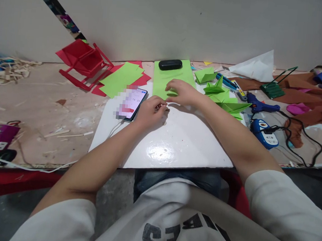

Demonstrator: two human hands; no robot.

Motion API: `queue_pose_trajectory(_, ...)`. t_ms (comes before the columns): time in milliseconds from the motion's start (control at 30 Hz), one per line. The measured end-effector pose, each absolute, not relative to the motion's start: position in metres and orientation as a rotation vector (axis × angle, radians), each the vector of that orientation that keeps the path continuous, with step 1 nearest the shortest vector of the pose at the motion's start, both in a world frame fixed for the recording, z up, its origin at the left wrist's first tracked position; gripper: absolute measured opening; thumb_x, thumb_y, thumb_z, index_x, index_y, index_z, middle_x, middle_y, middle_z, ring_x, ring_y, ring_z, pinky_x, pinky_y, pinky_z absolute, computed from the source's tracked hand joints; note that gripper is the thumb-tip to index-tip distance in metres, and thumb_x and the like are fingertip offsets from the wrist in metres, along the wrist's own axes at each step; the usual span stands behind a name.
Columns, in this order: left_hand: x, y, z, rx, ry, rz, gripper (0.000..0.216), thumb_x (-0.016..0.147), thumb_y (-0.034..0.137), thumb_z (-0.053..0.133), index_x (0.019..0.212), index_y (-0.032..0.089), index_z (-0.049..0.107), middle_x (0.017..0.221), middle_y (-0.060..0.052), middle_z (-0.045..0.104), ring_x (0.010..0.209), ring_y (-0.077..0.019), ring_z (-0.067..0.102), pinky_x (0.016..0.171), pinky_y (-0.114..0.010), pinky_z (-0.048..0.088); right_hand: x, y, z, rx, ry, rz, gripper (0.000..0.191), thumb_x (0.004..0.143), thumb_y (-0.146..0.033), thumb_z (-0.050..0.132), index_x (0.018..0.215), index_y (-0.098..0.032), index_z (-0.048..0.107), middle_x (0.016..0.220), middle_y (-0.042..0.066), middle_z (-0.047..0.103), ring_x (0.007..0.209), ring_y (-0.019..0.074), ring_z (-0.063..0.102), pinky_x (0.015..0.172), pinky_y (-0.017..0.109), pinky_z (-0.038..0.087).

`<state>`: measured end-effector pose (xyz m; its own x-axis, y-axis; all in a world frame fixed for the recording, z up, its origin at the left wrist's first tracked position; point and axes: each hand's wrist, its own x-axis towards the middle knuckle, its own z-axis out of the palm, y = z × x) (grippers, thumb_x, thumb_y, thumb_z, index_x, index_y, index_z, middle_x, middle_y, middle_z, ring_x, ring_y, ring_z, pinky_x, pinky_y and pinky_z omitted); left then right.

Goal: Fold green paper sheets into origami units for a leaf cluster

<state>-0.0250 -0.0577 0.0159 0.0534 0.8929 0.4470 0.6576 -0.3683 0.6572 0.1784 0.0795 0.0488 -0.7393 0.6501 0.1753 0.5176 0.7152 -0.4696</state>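
Note:
My left hand (152, 113) is over the white board (176, 140), fingers curled together. Whatever it pinches, if anything, is too small to make out. Just left of it lies a lit phone (133, 105) with a cable. My right hand (183, 92) reaches over the near edge of a green paper sheet (160, 76), its thumb and fingers apart with nothing visible between them. On the far part of that sheet rests a black oblong case (170, 64). Folded green paper pieces (229, 103) sit beyond my right forearm.
A red paper chair model (83, 64) stands at the back left near green and red sheets (125, 77). To the right are a blue glue gun (262, 106), a blue-and-white power socket (264, 134) with black cord, a cutter (240, 91) and brown paper (300, 83). Wood sticks (11, 71) lie far left.

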Motion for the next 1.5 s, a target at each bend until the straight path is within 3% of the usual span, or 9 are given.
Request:
queue_pose_trajectory(133, -0.028, -0.055, 0.014, 1.996, 1.684, 1.242, 0.012, 0.102, 0.022, 0.071, 0.094, 0.027, 0.078, 0.099, -0.006, 0.080, 0.093, -0.0258, 0.075, 0.084, -0.044, 0.059, 0.178, 0.066, 0.062, -0.967, -2.824, 0.320, 0.032, 0.099, -0.037, 0.092, 0.126, -0.020, 0.085, 0.142, 0.020, 0.082, 0.134, 0.0420, 0.074, 0.106, 0.049, 0.055)
queue_pose_trajectory(433, -0.029, -0.054, 0.012, 1.927, 1.739, 1.229, 0.009, 0.101, 0.023, 0.071, 0.095, 0.025, 0.078, 0.100, -0.006, 0.079, 0.091, -0.0246, 0.072, 0.083, -0.043, 0.057, 0.192, 0.073, 0.084, -1.155, -2.837, 0.224, 0.028, 0.103, -0.033, 0.091, 0.126, -0.018, 0.089, 0.130, 0.015, 0.089, 0.119, 0.0350, 0.077, 0.086, 0.041, 0.044)
queue_pose_trajectory(667, -0.031, -0.051, 0.011, 1.939, 1.749, 1.188, 0.010, 0.102, 0.020, 0.072, 0.096, 0.023, 0.077, 0.100, -0.006, 0.079, 0.091, -0.0232, 0.071, 0.082, -0.041, 0.055, 0.193, 0.065, 0.094, -1.100, -2.946, 0.045, 0.025, 0.105, -0.021, 0.075, 0.126, -0.019, 0.088, 0.127, 0.012, 0.090, 0.112, 0.0294, 0.075, 0.084, 0.040, 0.038)
queue_pose_trajectory(833, -0.032, -0.052, 0.010, 1.976, 1.746, 1.210, 0.011, 0.102, 0.019, 0.072, 0.094, 0.024, 0.076, 0.098, -0.005, 0.078, 0.086, -0.0225, 0.070, 0.080, -0.041, 0.054, 0.182, 0.050, 0.089, -1.005, -3.030, -0.284, 0.033, 0.102, -0.015, 0.068, 0.129, -0.012, 0.087, 0.125, 0.020, 0.087, 0.110, 0.0351, 0.074, 0.091, 0.044, 0.037)
queue_pose_trajectory(1000, -0.034, -0.052, 0.008, 1.991, 1.756, 1.250, 0.011, 0.101, 0.021, 0.072, 0.092, 0.025, 0.075, 0.095, -0.005, 0.078, 0.083, -0.0226, 0.070, 0.078, -0.042, 0.055, 0.175, 0.042, 0.076, -0.885, -2.954, -0.349, 0.038, 0.108, -0.011, 0.054, 0.131, -0.008, 0.084, 0.132, 0.024, 0.083, 0.118, 0.0375, 0.070, 0.094, 0.047, 0.038)
queue_pose_trajectory(1267, -0.032, -0.054, 0.010, 1.998, 1.729, 1.329, 0.013, 0.100, 0.019, 0.069, 0.089, 0.026, 0.072, 0.091, -0.004, 0.076, 0.083, -0.0228, 0.070, 0.078, -0.042, 0.055, 0.173, 0.047, 0.063, -0.787, -2.921, -0.343, 0.039, 0.103, -0.004, 0.053, 0.123, -0.007, 0.085, 0.136, 0.023, 0.081, 0.117, 0.0366, 0.065, 0.097, 0.049, 0.040)
queue_pose_trajectory(1500, -0.034, -0.053, 0.008, 2.012, 1.806, 1.315, 0.012, 0.100, 0.016, 0.070, 0.102, 0.026, 0.075, 0.106, -0.006, 0.080, 0.094, -0.0253, 0.073, 0.086, -0.044, 0.058, 0.174, 0.044, 0.065, -0.673, -2.960, -0.368, 0.029, 0.100, -0.012, 0.064, 0.119, -0.009, 0.086, 0.129, 0.021, 0.083, 0.114, 0.0361, 0.068, 0.096, 0.047, 0.038)
